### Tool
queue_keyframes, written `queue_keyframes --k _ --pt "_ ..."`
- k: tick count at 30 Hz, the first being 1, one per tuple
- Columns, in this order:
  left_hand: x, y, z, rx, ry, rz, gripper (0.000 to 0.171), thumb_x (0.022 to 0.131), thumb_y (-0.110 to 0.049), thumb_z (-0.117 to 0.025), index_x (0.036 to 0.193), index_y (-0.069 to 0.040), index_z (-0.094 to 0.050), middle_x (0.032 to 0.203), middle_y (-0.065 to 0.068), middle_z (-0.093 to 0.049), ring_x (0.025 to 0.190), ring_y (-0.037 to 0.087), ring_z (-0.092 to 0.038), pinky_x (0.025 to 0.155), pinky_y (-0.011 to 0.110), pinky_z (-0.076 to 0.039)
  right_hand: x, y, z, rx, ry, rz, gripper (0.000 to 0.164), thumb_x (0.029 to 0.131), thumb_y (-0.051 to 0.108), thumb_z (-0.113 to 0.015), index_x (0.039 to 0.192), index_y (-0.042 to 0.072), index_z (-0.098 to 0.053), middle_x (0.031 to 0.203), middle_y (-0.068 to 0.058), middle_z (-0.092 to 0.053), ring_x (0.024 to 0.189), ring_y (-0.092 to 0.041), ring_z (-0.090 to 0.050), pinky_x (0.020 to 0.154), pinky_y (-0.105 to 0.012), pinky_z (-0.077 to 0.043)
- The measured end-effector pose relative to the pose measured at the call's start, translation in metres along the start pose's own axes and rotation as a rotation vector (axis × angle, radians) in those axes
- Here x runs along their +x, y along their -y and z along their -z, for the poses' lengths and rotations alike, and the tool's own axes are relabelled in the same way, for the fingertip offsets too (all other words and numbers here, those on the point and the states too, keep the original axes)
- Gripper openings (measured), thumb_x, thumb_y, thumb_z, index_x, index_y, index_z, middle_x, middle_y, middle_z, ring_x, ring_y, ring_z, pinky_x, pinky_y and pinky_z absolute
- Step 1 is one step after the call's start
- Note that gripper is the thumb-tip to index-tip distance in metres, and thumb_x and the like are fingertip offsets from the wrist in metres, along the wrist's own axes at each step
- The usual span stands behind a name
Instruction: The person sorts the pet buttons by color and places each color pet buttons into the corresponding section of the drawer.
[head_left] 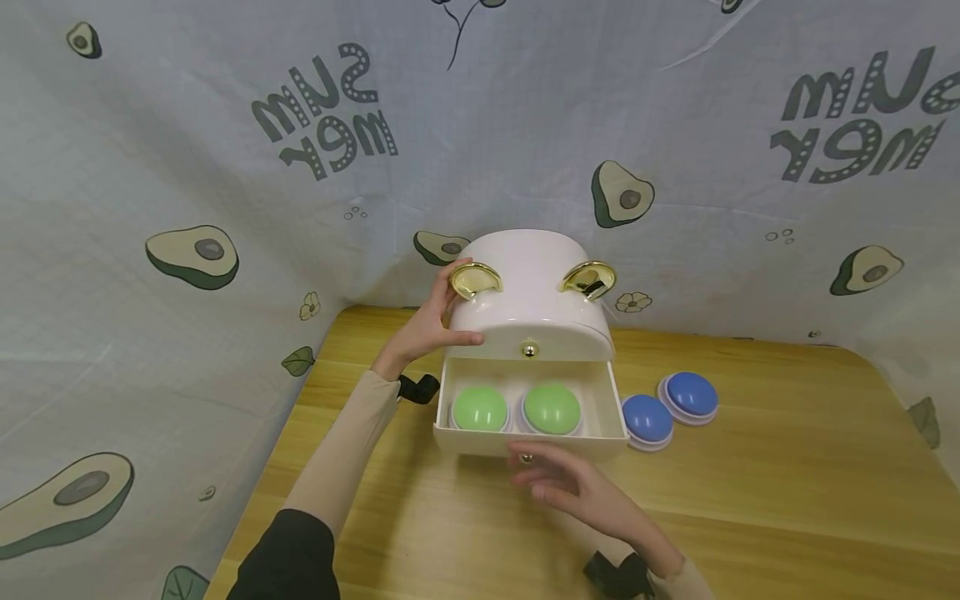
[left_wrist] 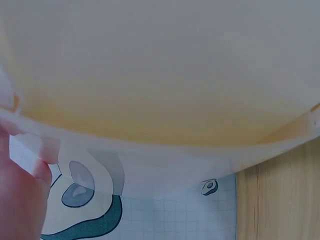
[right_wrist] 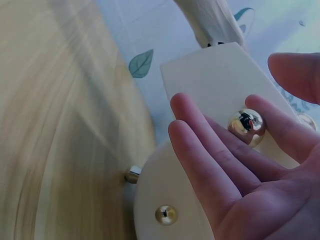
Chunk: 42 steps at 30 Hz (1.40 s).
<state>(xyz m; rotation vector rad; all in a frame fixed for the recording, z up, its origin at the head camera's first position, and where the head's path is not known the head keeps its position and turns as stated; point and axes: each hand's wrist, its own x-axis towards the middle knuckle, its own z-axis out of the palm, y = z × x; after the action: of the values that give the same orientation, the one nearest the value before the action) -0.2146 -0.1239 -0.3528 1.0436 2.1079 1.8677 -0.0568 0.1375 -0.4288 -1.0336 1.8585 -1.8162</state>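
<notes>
A white storage box (head_left: 525, 258) with gold ear-shaped pieces stands against the cloth backdrop. Its lower drawer (head_left: 621, 417) is pulled out, and two green dome-topped buttons (head_left: 480, 409) on white bases sit side by side inside it. My left hand (head_left: 431, 321) holds the box at its left side, thumb across the front and fingers up by the left gold ear (head_left: 476, 280). Just before the drawer front is my right hand (head_left: 566, 483), fingers extended and slightly spread. In the right wrist view, its index fingertip lies right by the round gold knob (right_wrist: 246, 127).
Two blue dome-topped buttons (head_left: 647, 418) with white bases sit to the right of the drawer on the wooden table (head_left: 787, 467). A pale avocado-print cloth (head_left: 510, 150) hangs behind and to the left of the table.
</notes>
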Motion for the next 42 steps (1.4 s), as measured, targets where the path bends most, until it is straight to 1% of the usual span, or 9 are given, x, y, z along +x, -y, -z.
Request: queue_keyframes --k 3,9,12,16,18,25,30,35,42 --pt "0.0 0.0 -0.001 0.001 -0.012 0.001 0.098 0.075 0.01 -0.074 0.146 -0.004 -0.008 0.151 0.018 -0.015 0.141 0.026 -0.018 0.112 0.046 -0.014 0.004 -0.001 0.002 -0.006 -0.008 0.006 0.049 0.093 -0.013 -0.048 0.141 -0.006 -0.038 0.13 -0.021 -0.052 0.109 -0.038 -0.058 0.087 -0.044 -0.05" --pt "0.001 0.001 -0.001 -0.012 -0.025 -0.011 0.098 0.075 0.005 -0.077 0.145 -0.003 -0.009 0.149 0.02 -0.017 0.14 0.029 -0.019 0.112 0.045 -0.014 0.01 -0.004 0.006 0.014 -0.024 -0.032 0.048 0.094 -0.011 -0.048 0.141 -0.006 -0.039 0.129 -0.025 -0.052 0.109 -0.042 -0.057 0.087 -0.041 -0.05" --pt "0.001 0.001 0.0 -0.009 -0.022 -0.019 0.097 0.075 0.007 -0.076 0.145 -0.002 -0.009 0.149 0.021 -0.018 0.14 0.03 -0.02 0.112 0.045 -0.014 0.013 -0.006 0.009 0.014 -0.03 -0.038 0.047 0.094 -0.01 -0.049 0.14 -0.006 -0.039 0.128 -0.027 -0.052 0.109 -0.043 -0.057 0.087 -0.043 -0.049" --pt "0.002 -0.001 0.0 0.005 -0.025 0.006 0.097 0.074 0.012 -0.073 0.145 -0.003 -0.009 0.15 0.019 -0.018 0.141 0.027 -0.019 0.111 0.047 -0.016 0.016 -0.008 0.012 -0.002 -0.042 -0.036 0.047 0.094 -0.009 -0.05 0.139 -0.007 -0.039 0.127 -0.028 -0.052 0.109 -0.04 -0.058 0.088 -0.047 -0.048" --pt "0.002 -0.001 0.001 0.01 -0.028 0.022 0.097 0.074 0.013 -0.073 0.145 -0.005 -0.01 0.15 0.018 -0.019 0.141 0.025 -0.019 0.111 0.048 -0.017 0.018 -0.009 0.014 -0.003 -0.051 -0.042 0.046 0.094 -0.007 -0.051 0.139 -0.007 -0.04 0.127 -0.028 -0.053 0.109 -0.038 -0.059 0.088 -0.046 -0.048" --pt "0.006 0.025 0.006 0.006 -0.036 0.044 0.102 0.072 0.015 -0.074 0.148 -0.012 -0.01 0.153 0.012 -0.019 0.142 0.018 -0.018 0.11 0.048 -0.018 0.024 -0.011 0.02 0.026 -0.09 -0.077 0.045 0.095 -0.003 -0.051 0.139 -0.007 -0.04 0.126 -0.028 -0.053 0.111 -0.035 -0.059 0.09 -0.042 -0.048" --pt "0.005 0.029 0.007 0.012 -0.036 0.03 0.103 0.073 0.01 -0.076 0.148 -0.018 -0.011 0.153 0.006 -0.02 0.141 0.014 -0.018 0.111 0.047 -0.016 0.028 -0.013 0.023 0.021 -0.124 -0.083 0.045 0.096 -0.002 -0.052 0.139 -0.007 -0.04 0.126 -0.028 -0.053 0.11 -0.035 -0.059 0.089 -0.037 -0.049" --pt "0.005 0.029 0.006 0.003 -0.029 0.005 0.1 0.074 0.001 -0.08 0.146 -0.02 -0.014 0.151 0.004 -0.022 0.141 0.013 -0.02 0.111 0.047 -0.017 0.033 -0.014 0.026 0.037 -0.153 -0.091 0.044 0.095 -0.003 -0.052 0.137 -0.009 -0.041 0.126 -0.031 -0.051 0.11 -0.04 -0.057 0.089 -0.036 -0.049" --pt "0.004 0.03 0.007 0.012 -0.01 -0.003 0.106 0.071 -0.04 -0.084 0.147 -0.022 -0.012 0.152 0.004 -0.018 0.141 0.013 -0.018 0.111 0.049 -0.014 0.039 -0.016 0.029 0.045 -0.193 -0.122 0.044 0.096 0.0 -0.053 0.138 -0.007 -0.042 0.127 -0.03 -0.051 0.111 -0.032 -0.059 0.09 -0.037 -0.048"
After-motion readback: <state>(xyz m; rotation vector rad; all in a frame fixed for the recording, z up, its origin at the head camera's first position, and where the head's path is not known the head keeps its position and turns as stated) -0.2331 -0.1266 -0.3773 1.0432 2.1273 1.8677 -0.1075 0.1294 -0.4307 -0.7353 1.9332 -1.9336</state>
